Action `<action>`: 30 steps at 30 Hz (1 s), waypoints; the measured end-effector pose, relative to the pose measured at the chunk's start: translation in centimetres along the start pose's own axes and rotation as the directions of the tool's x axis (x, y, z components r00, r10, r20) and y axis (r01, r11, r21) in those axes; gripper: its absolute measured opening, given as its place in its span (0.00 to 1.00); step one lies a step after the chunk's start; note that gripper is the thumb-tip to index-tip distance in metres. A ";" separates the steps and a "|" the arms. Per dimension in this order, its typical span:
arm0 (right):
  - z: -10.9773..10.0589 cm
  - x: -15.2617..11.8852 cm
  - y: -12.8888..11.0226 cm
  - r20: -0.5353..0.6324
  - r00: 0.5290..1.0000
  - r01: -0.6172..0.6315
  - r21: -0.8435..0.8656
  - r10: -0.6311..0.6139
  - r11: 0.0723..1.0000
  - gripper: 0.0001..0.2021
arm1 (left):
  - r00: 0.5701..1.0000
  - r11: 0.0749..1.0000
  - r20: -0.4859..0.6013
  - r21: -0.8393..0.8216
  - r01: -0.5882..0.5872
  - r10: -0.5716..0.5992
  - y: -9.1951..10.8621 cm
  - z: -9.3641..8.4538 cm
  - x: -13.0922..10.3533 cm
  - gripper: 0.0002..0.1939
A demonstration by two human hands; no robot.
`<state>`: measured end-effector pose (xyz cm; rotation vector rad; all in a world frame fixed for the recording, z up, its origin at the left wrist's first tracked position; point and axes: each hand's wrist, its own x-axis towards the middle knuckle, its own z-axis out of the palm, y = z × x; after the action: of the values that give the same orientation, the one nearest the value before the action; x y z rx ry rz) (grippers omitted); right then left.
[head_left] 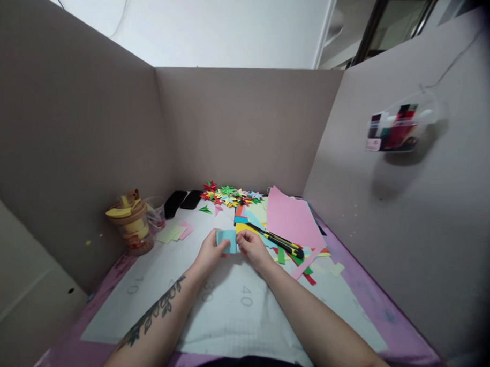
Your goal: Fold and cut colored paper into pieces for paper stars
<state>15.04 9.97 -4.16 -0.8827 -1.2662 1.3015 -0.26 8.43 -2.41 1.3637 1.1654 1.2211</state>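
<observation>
A small light blue square of paper [227, 239] is held up over the white mat in the middle. My left hand [211, 249] is closed on its left side, with the thumb lying across the front. At the paper's right edge, my right hand [251, 248] has its fingers bent together in a pinch; whether they grip the edge is too small to tell. Just right of my right hand lies a black and yellow utility knife [283, 242] on strips of coloured paper. A yellow paper piece [245, 227] lies behind the hands.
Folded paper stars [232, 195] are heaped at the back. Pink paper sheets [292, 217] lie at right, by green and red strips [302, 263]. Two black phones [175, 203], a brown-lidded cup [134, 230] and pale green squares [171, 233] are at left. Grey panels [242, 130] enclose the table.
</observation>
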 end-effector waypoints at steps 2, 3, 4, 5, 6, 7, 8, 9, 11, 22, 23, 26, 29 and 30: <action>0.5 -0.4 -0.5 -0.076 0.992 0.087 -0.150 -0.099 0.985 0.14 | 0.998 0.998 -0.046 0.062 -0.030 0.033 -0.2 -0.1 0.1 0.14; 0.8 -0.6 -0.7 -0.104 0.985 0.112 -0.214 -0.137 0.970 0.12 | 0.997 0.995 -0.053 0.090 -0.047 0.052 -0.2 -0.1 0.1 0.13; 1.1 -0.8 -0.9 -0.125 0.979 0.124 -0.263 -0.162 0.957 0.11 | 0.996 0.992 -0.047 0.111 -0.065 0.071 -0.2 -0.1 0.1 0.13; 1.4 -1.0 -1.1 -0.138 0.975 0.126 -0.294 -0.173 0.947 0.11 | 0.996 0.989 -0.032 0.123 -0.082 0.086 -0.2 0.0 0.0 0.12; 1.6 -1.1 -1.2 -0.146 0.974 0.123 -0.310 -0.175 0.943 0.11 | 0.995 0.987 -0.014 0.127 -0.095 0.097 -0.1 0.0 -0.1 0.12; 1.7 -1.2 -1.2 -0.151 0.974 0.116 -0.315 -0.171 0.942 0.11 | 0.995 0.987 0.006 0.125 -0.103 0.103 0.0 0.0 -0.1 0.12; 1.8 -1.2 -1.2 -0.154 0.974 0.111 -0.311 -0.165 0.944 0.11 | 0.994 0.987 0.023 0.122 -0.108 0.106 0.0 0.0 -0.2 0.12; 1.8 -1.2 -1.2 -0.154 0.974 0.110 -0.305 -0.163 0.946 0.12 | 0.993 0.987 0.037 0.119 -0.111 0.108 0.1 0.0 -0.2 0.13; 1.7 -1.1 -1.2 -0.155 0.972 0.125 -0.304 -0.179 0.944 0.12 | 0.991 0.986 0.064 0.113 -0.121 0.114 0.2 0.0 -0.3 0.14; 1.1 -2.3 -3.9 0.150 0.855 0.480 -0.593 -0.497 0.647 0.09 | 0.949 0.878 0.244 0.386 -0.283 0.198 0.2 0.0 -1.0 0.27; 1.2 -2.3 -3.9 0.165 0.858 0.479 -0.598 -0.486 0.642 0.07 | 0.944 0.864 0.265 0.408 -0.294 0.196 0.3 0.0 -1.1 0.29; 1.3 -2.2 -3.7 0.180 0.871 0.468 -0.591 -0.458 0.657 0.05 | 0.932 0.847 0.310 0.428 -0.314 0.189 0.2 0.0 -1.2 0.31; 1.1 -2.1 -3.7 0.145 0.884 0.445 -0.555 -0.444 0.703 0.06 | 0.930 0.863 0.303 0.392 -0.319 0.206 0.2 0.1 -1.1 0.28; 1.0 -2.1 -3.7 0.121 0.889 0.433 -0.539 -0.442 0.723 0.05 | 0.935 0.877 0.288 0.370 -0.306 0.205 0.2 0.1 -1.0 0.26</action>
<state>15.07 7.28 -0.68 -0.9023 -1.7578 0.5395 -0.17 7.35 -2.31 1.9809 1.1289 0.9808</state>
